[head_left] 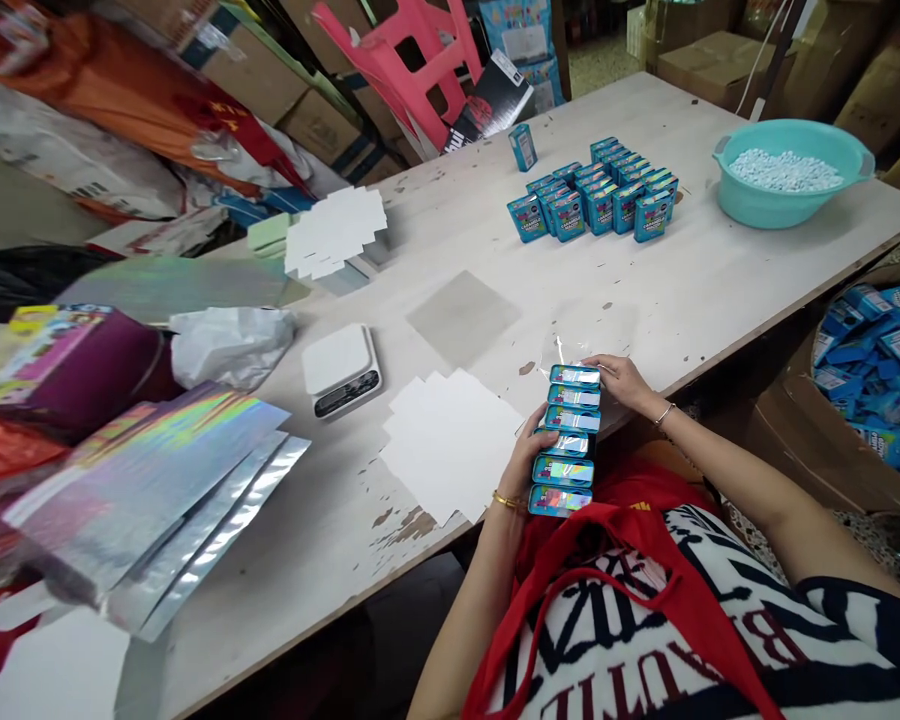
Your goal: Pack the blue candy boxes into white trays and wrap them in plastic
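A row of several small blue tins (573, 420) with shiny lids lies end to end in front of my body, at the table's near edge. My left hand (526, 455) is closed around the row's left side, its thumb across one tin. At the row's far end, my right hand (624, 382) has its fingers closed at the edge of a clear plastic bag (564, 350), beside the topmost tin. The bag's far end sticks out beyond the tins; how much of the row it covers is hard to see. A fanned stack of white card sheets (450, 440) lies left of my left hand.
Blue candy boxes (600, 205) stand grouped farther back. A turquoise basin (784, 205) of small pale pieces sits at the right. A white scale (341, 365), more card (337, 230) and silvery sheets (165, 480) are leftward. A carton (795, 420) with blue packs stands right.
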A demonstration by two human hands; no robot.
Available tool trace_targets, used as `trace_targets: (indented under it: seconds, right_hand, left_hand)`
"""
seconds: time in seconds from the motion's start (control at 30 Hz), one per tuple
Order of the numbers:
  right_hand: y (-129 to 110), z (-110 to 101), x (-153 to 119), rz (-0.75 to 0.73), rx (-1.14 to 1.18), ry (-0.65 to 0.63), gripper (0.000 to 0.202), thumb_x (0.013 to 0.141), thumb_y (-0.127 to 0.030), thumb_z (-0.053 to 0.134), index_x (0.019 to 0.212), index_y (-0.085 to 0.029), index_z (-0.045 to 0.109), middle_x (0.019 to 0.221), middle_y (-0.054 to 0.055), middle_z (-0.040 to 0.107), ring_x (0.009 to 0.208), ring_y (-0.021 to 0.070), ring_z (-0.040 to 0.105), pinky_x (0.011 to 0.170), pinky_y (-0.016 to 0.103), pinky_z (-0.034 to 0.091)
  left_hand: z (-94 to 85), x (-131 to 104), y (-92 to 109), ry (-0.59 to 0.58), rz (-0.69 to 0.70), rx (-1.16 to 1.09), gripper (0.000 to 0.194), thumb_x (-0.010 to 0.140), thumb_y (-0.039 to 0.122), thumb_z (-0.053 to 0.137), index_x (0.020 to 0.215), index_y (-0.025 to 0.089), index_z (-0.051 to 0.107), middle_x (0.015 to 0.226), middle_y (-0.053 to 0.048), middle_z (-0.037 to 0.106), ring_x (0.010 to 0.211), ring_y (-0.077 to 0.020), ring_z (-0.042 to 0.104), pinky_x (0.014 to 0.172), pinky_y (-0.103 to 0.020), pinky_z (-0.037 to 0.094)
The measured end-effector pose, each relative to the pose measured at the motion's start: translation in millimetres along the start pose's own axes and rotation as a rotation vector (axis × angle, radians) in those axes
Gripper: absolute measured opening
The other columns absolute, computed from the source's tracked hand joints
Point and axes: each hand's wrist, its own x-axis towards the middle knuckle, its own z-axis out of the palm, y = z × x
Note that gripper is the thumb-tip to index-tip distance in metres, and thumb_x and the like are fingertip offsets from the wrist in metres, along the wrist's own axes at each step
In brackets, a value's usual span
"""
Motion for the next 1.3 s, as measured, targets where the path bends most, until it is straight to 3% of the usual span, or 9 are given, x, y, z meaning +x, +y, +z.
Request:
trace_targets:
  seconds: [0.1, 0.23, 0.67, 0.87, 1.07, 1.17, 1.3]
  right_hand:
    - [1, -5, 3, -0.013, 0.038, 0.009, 0.027, 0.092, -0.031, 0.051, 0.104, -0.023, 0.074, 0.11, 0.005, 0.074, 0.107, 0.0211, 0.067, 0.096, 0.035, 0.05]
    - [7, -10, 6, -0.008, 0.044, 0.004, 0.03, 0.093, -0.034, 0.051, 0.108, -0.023, 0.074, 0.114, 0.005, 0.073, 0.11, 0.0213, 0.066, 0.098, 0.037, 0.05]
    - [25, -11, 0, -0.055, -0.037, -0.105, 0.031, 0.094, -0.043, 0.051, 0.109, -0.028, 0.075, 0.117, 0.005, 0.072, 0.114, 0.0229, 0.063, 0.103, 0.044, 0.047]
    - [30, -15, 7, -0.062, -0.015, -0.111, 0.035, 0.092, -0.049, 0.054, 0.111, -0.027, 0.074, 0.116, 0.006, 0.072, 0.115, 0.0241, 0.062, 0.104, 0.044, 0.046]
    - [33, -21, 7, -0.023, 0.014, -0.125, 0.035, 0.091, -0.049, 0.055, 0.111, -0.029, 0.074, 0.119, 0.004, 0.071, 0.115, 0.0244, 0.063, 0.103, 0.043, 0.048]
    - [33, -22, 8, -0.055, -0.009, -0.144, 0.033, 0.092, -0.045, 0.053, 0.113, -0.028, 0.073, 0.119, 0.004, 0.071, 0.116, 0.0234, 0.062, 0.104, 0.044, 0.047]
    - [29, -20, 10, -0.126, -0.076, -0.077, 0.033, 0.096, -0.037, 0.046, 0.116, -0.028, 0.072, 0.12, 0.005, 0.07, 0.117, 0.0215, 0.06, 0.106, 0.043, 0.045]
  left_hand:
    - [4.4, 2, 1, 0.039, -0.04, -0.017, 0.082, 0.064, 0.029, 0.076, 0.14, 0.022, 0.045, 0.114, -0.008, 0.068, 0.088, -0.023, 0.069, 0.076, -0.034, 0.053]
    - [9.1, 0, 8, 0.025, 0.038, 0.02, 0.08, 0.067, 0.032, 0.074, 0.141, 0.025, 0.045, 0.119, -0.007, 0.066, 0.094, -0.0245, 0.068, 0.08, -0.036, 0.054]
    - [16.4, -11, -4, 0.151, 0.178, 0.454, 0.086, 0.064, 0.032, 0.078, 0.143, 0.025, 0.046, 0.142, -0.008, 0.051, 0.126, -0.0307, 0.05, 0.106, -0.043, 0.041]
    - [9.8, 4, 1, 0.078, 0.08, 0.301, 0.086, 0.064, 0.032, 0.074, 0.144, 0.024, 0.044, 0.127, -0.009, 0.06, 0.108, -0.0285, 0.06, 0.089, -0.04, 0.05]
    - [12.5, 7, 10, 0.047, 0.126, 0.319, 0.085, 0.062, 0.029, 0.076, 0.141, 0.025, 0.048, 0.133, -0.007, 0.058, 0.115, -0.0288, 0.057, 0.097, -0.04, 0.046]
    - [12.1, 13, 6, 0.05, 0.055, 0.192, 0.084, 0.062, 0.029, 0.074, 0.141, 0.021, 0.048, 0.125, -0.009, 0.063, 0.108, -0.0288, 0.061, 0.091, -0.041, 0.049]
    - [8.9, 20, -1, 0.014, 0.045, 0.1, 0.079, 0.067, 0.032, 0.072, 0.142, 0.023, 0.046, 0.125, -0.009, 0.063, 0.105, -0.0284, 0.062, 0.089, -0.042, 0.05]
